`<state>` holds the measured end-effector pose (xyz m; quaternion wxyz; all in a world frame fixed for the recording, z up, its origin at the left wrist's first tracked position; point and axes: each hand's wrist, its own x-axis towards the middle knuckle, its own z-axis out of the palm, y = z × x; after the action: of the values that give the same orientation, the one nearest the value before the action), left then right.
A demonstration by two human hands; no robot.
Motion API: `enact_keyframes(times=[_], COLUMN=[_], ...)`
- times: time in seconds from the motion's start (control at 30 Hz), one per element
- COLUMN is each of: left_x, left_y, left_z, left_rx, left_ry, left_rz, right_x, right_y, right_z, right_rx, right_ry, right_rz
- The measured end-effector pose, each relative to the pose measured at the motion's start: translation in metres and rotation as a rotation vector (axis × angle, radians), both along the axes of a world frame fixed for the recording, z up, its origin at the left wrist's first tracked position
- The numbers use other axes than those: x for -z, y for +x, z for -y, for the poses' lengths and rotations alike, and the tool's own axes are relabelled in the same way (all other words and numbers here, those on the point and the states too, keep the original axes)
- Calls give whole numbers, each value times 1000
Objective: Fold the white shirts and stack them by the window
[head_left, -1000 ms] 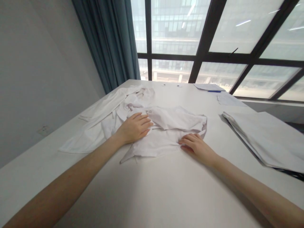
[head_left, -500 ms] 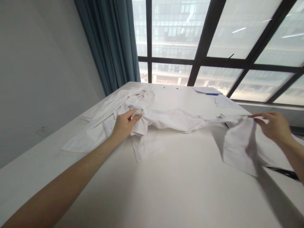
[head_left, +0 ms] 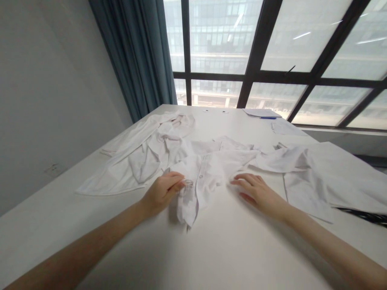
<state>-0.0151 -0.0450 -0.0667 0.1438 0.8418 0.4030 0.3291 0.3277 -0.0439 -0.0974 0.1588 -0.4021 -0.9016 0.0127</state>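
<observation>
The smooth white tabletop (head_left: 211,257) spread nearest, bearing everything else. Over it, the left hand (head_left: 163,193) pinched an edge of a thin white cotton garment with a buttoned front (head_left: 213,165) between thumb and fingers; that grip seemed to be why the corner below it hung in a loose fold. The right hand (head_left: 260,195) lay just beside the cloth, fingers loosely curved and apart, gripping nothing; whether its fingertips met the table, I could not tell. The garment sat mid-table, between and beyond both hands, presumably for easy reach from either side.

A long white sleeve-like length (head_left: 306,189) ran off to the right, its end draped over a large flat white sheet (head_left: 356,173), probably because the cloth was spread that wide. On the left, a rumpled white fabric heap (head_left: 117,171) met the garment; whether they were joined was unclear. Farther back lay white paper sheets (head_left: 260,113) and a slim blue pen (head_left: 268,118), likely set out of the way, before a dark-framed glass window (head_left: 220,76).
</observation>
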Motion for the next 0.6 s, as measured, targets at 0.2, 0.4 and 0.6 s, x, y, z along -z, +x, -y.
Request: enact_keyframes(times=[0.2,0.4,0.6], left_x=[19,18,12], left_y=[-27,-41,-20], left_z=[-2,5,16], left_rx=[-303,-433,76], left_ry=[53,138,478], left_rz=[145,158,345], right_x=[4,1,-23], right_y=[-39,-28,56], right_z=[-19,-17,-10], right_rx=[51,57,92], right_ry=[15,97,-29], right_rz=[60,198,67])
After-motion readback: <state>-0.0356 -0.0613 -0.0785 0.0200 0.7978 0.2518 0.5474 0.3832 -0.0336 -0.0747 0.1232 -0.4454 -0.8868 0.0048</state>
